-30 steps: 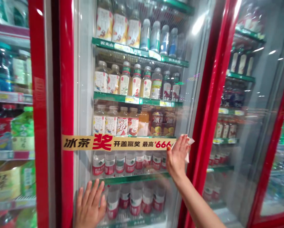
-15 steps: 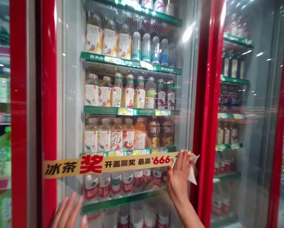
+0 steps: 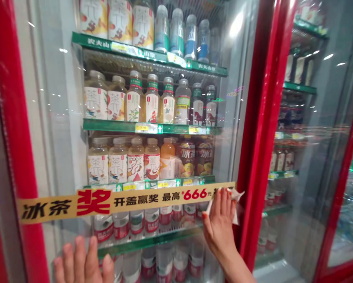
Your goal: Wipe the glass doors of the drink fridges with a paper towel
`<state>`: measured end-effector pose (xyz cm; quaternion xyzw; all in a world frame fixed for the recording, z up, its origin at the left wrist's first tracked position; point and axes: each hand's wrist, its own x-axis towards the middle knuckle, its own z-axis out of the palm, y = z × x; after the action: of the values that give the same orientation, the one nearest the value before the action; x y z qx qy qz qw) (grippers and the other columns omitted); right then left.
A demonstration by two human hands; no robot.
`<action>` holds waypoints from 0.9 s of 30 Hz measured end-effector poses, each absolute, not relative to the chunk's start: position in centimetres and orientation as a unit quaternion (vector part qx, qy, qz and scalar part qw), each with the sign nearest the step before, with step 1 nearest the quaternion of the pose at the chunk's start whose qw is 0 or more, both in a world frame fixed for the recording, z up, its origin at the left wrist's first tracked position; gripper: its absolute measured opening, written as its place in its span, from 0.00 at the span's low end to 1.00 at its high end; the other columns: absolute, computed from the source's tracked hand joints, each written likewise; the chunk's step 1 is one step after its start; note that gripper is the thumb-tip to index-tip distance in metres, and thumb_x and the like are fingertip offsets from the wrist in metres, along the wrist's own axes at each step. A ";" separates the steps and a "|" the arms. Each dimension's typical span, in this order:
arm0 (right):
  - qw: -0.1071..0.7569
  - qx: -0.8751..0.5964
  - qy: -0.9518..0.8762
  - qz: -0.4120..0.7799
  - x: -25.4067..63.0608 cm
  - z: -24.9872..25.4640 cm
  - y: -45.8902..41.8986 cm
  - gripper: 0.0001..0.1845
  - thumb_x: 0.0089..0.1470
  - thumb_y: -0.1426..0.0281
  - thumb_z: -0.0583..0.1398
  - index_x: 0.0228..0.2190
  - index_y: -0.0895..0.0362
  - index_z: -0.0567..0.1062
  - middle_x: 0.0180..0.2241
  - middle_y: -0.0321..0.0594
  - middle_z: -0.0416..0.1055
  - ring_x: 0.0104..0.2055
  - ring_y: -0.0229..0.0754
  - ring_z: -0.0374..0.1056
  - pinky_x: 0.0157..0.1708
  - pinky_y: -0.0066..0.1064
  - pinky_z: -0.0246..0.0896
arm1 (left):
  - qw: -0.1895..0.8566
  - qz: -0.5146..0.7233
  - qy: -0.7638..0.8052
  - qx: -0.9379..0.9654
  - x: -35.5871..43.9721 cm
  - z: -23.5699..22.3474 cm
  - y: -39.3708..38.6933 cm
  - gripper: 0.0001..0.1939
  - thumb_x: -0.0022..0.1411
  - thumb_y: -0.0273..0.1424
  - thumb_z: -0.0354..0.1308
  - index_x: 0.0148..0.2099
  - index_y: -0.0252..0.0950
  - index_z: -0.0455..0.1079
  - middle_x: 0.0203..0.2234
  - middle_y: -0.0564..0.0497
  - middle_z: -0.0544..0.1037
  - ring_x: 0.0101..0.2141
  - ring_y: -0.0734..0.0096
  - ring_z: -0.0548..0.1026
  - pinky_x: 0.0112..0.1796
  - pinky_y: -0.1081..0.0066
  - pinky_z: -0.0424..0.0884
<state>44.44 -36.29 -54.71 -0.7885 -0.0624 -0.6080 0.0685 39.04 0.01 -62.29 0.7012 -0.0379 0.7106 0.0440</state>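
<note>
Tissue, white and creased, is at four o'clock, under the fingers of the right hand. At nine o'clock, a red frame edges the glass door. The left hand is low, between seven and eight o'clock, its back to the camera and its fingers pointing towards twelve; they are straight and slightly apart, with the thumb out on the right. Whether they touch the glass, I cannot tell. Just above them a banner crosses the door, rising gently towards three o'clock. Bottles line the shelves behind the glass.

The banner's far end runs behind the right hand, whose forearm comes in from five o'clock. Its fingers are extended and close together, not curled round anything, with the thumb set apart at the left. They lie flat over the tissue, whose edges stick out on both sides. The action in hand looks like pressing the tissue to the door surface at the banner's end; moving it along there would call for an even, flat palm.
</note>
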 end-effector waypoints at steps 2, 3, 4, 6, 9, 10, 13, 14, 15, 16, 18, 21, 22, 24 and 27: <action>0.094 -0.786 -0.070 -0.608 44.0 -52.9 -33.0 0.49 0.71 0.52 0.48 0.78 0.66 0.38 0.80 0.60 0.39 0.84 0.62 0.29 0.78 0.72 0.37 | 0.034 0.711 -0.039 0.701 38.8 -61.7 -0.3 0.42 0.70 0.31 0.60 0.81 0.33 0.52 0.80 0.39 0.52 0.80 0.51 0.47 0.78 0.48 0.43; 0.075 -0.782 -0.108 -0.609 43.4 -53.1 -30.7 0.49 0.70 0.48 0.49 0.78 0.66 0.45 0.80 0.58 0.43 0.84 0.62 0.30 0.79 0.69 0.32 | 0.033 0.711 -0.040 0.701 38.7 -61.5 -0.3 0.41 0.70 0.31 0.59 0.81 0.34 0.52 0.80 0.40 0.51 0.80 0.52 0.47 0.78 0.48 0.43; 0.042 -0.772 -0.159 -0.614 42.6 -54.0 -28.5 0.49 0.68 0.44 0.49 0.77 0.62 0.54 0.79 0.52 0.49 0.84 0.59 0.31 0.81 0.63 0.27 | 0.032 0.710 -0.042 0.702 38.6 -61.4 -0.3 0.41 0.70 0.31 0.59 0.81 0.34 0.51 0.80 0.40 0.51 0.80 0.52 0.47 0.78 0.46 0.43; -0.033 -0.729 -0.269 -0.629 40.9 -56.8 -25.8 0.45 0.63 0.35 0.47 0.68 0.46 0.74 0.76 0.29 0.58 0.84 0.51 0.32 0.83 0.49 0.25 | 0.030 0.709 -0.048 0.703 38.3 -61.3 -0.3 0.42 0.70 0.30 0.59 0.81 0.35 0.51 0.80 0.40 0.51 0.80 0.52 0.47 0.78 0.45 0.44; -0.087 -0.685 -0.333 -0.643 39.6 -58.9 -27.9 0.36 0.62 0.33 0.46 0.57 0.28 0.80 0.73 0.03 0.58 0.84 0.36 0.29 0.82 0.33 0.33 | 0.029 0.706 -0.054 0.705 37.9 -61.2 -0.3 0.43 0.70 0.28 0.61 0.81 0.33 0.50 0.80 0.39 0.50 0.80 0.51 0.46 0.78 0.47 0.43; -0.085 -0.691 -0.318 -0.644 39.8 -58.2 -29.9 0.33 0.64 0.37 0.49 0.61 0.29 0.78 0.74 0.06 0.55 0.83 0.34 0.29 0.82 0.31 0.32 | 0.032 0.705 -0.054 0.707 37.8 -61.2 -0.5 0.43 0.70 0.28 0.61 0.81 0.33 0.50 0.80 0.39 0.50 0.80 0.51 0.46 0.79 0.48 0.42; -0.035 -0.735 -0.205 -0.645 42.2 -52.3 -34.6 0.41 0.69 0.57 0.54 0.78 0.53 0.55 0.80 0.38 0.43 0.84 0.46 0.29 0.82 0.50 0.25 | 0.044 0.700 -0.048 0.711 37.7 -61.0 -0.8 0.43 0.71 0.27 0.60 0.82 0.34 0.48 0.81 0.42 0.48 0.80 0.52 0.45 0.79 0.49 0.40; -0.005 -0.746 -0.154 -0.648 42.9 -50.1 -35.0 0.44 0.71 0.60 0.53 0.79 0.59 0.46 0.80 0.47 0.38 0.84 0.50 0.27 0.81 0.58 0.28 | 0.050 0.700 -0.046 0.711 37.7 -60.9 -0.9 0.43 0.71 0.27 0.60 0.82 0.35 0.47 0.81 0.43 0.48 0.80 0.52 0.45 0.79 0.48 0.40; 0.020 -0.751 -0.116 -0.650 43.5 -48.4 -34.6 0.45 0.72 0.61 0.51 0.79 0.64 0.39 0.80 0.53 0.34 0.84 0.54 0.25 0.80 0.63 0.30 | 0.055 0.699 -0.044 0.712 37.7 -60.9 -1.0 0.43 0.71 0.27 0.60 0.82 0.35 0.47 0.81 0.43 0.48 0.80 0.52 0.44 0.79 0.48 0.40; 0.030 -0.752 -0.110 -0.649 43.6 -47.4 -33.6 0.45 0.72 0.61 0.51 0.78 0.67 0.37 0.80 0.57 0.32 0.84 0.57 0.23 0.79 0.66 0.32 | 0.058 0.698 -0.044 0.712 37.7 -60.8 -1.0 0.43 0.71 0.26 0.60 0.82 0.36 0.47 0.81 0.43 0.47 0.80 0.52 0.44 0.79 0.48 0.40; -0.007 -0.742 -0.206 -0.638 43.0 -47.4 -30.5 0.44 0.72 0.58 0.52 0.78 0.65 0.45 0.81 0.54 0.35 0.84 0.58 0.24 0.81 0.64 0.28 | 0.063 0.694 -0.044 0.715 37.6 -60.8 -1.0 0.43 0.71 0.26 0.60 0.82 0.35 0.47 0.81 0.42 0.47 0.80 0.52 0.44 0.79 0.48 0.40; -0.119 -0.664 -0.448 -0.586 41.2 -49.5 -26.4 0.33 0.71 0.49 0.53 0.72 0.43 0.68 0.79 0.22 0.48 0.84 0.43 0.29 0.83 0.41 0.28 | 0.067 0.692 -0.048 0.718 37.5 -61.0 -1.0 0.43 0.71 0.25 0.60 0.82 0.33 0.47 0.81 0.41 0.48 0.80 0.52 0.44 0.79 0.49 0.39; -0.136 -0.640 -0.494 -0.573 40.7 -49.4 -25.4 0.29 0.72 0.49 0.52 0.68 0.37 0.72 0.78 0.13 0.50 0.84 0.36 0.30 0.82 0.34 0.30 | 0.069 0.692 -0.052 0.716 37.5 -61.2 -1.0 0.43 0.71 0.25 0.59 0.82 0.31 0.46 0.81 0.40 0.48 0.80 0.53 0.45 0.79 0.49 0.40; -0.138 -0.623 -0.528 -0.561 40.5 -47.1 -23.9 0.26 0.73 0.54 0.52 0.68 0.37 0.72 0.78 0.11 0.50 0.83 0.32 0.30 0.82 0.33 0.29 | 0.069 0.695 -0.059 0.714 37.7 -61.7 -1.0 0.43 0.72 0.25 0.57 0.82 0.30 0.44 0.81 0.39 0.48 0.80 0.55 0.45 0.79 0.50 0.41; -0.090 -0.673 -0.487 -0.549 41.2 -40.4 -20.5 0.33 0.75 0.59 0.53 0.76 0.47 0.58 0.79 0.29 0.48 0.84 0.43 0.32 0.82 0.52 0.17 | 0.062 0.701 -0.051 0.709 38.2 -63.0 -0.7 0.44 0.72 0.26 0.56 0.82 0.31 0.41 0.81 0.39 0.44 0.80 0.55 0.44 0.79 0.46 0.41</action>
<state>41.23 -20.53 -40.43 -0.6732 -0.4869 -0.5492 -0.0900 38.17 -0.69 -62.96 0.7090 -0.0512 0.7006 0.0619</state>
